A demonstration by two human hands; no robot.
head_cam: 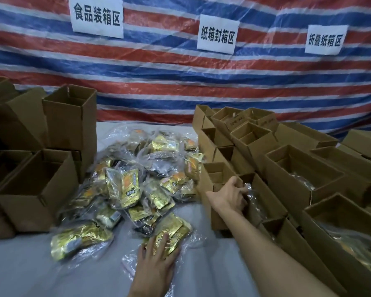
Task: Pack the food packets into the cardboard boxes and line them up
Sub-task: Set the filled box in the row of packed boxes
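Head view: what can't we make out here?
Right hand: fingertips hidden behind the hand itself, inside a cardboard box; whether it grips the clear bag is unclear.
Right-edge boxes: blurred and cut off by the frame; contents indistinct.
Left boxes: interiors too dark to see into.
Packet pile: print too small, with glare from the wrapping.

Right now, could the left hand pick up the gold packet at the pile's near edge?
Likely yes: the left hand lies flat on that gold packet, which sits on top with nothing covering it.
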